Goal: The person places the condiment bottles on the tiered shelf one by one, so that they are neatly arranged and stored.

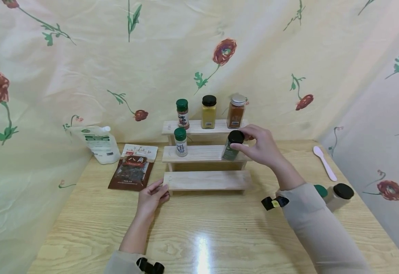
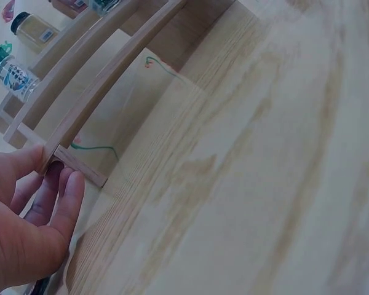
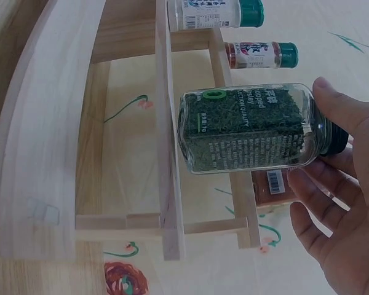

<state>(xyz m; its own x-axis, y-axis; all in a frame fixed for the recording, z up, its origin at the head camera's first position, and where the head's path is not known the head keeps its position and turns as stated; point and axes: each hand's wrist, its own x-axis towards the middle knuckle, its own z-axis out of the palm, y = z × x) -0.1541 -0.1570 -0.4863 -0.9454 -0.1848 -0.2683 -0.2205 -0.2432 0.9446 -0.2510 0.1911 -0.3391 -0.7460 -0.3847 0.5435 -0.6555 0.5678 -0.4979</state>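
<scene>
My right hand [image 1: 262, 146] pinches a glass jar of chopped parsley [image 3: 246, 126] by its black cap, thumb on one side and fingers on the other. The jar's base is at the right end of the middle shelf of a three-step wooden rack [image 1: 206, 179]; whether it touches the wood I cannot tell. With thumb above and fingers below, my left hand [image 2: 34, 221] grips the left end of the lowest shelf. A green-capped white shaker [image 1: 181, 144] stands at the left of the middle shelf.
Along the top shelf stand a green-capped red shaker [image 1: 183, 116], a yellow spice jar [image 1: 208, 114] and a silver-lidded orange-brown jar [image 1: 235, 114]. Left lie a brown pouch [image 1: 132, 169] and a white spouted pouch [image 1: 101, 144]. Right are a white spoon [image 1: 324, 163] and a black-capped jar [image 1: 338, 198].
</scene>
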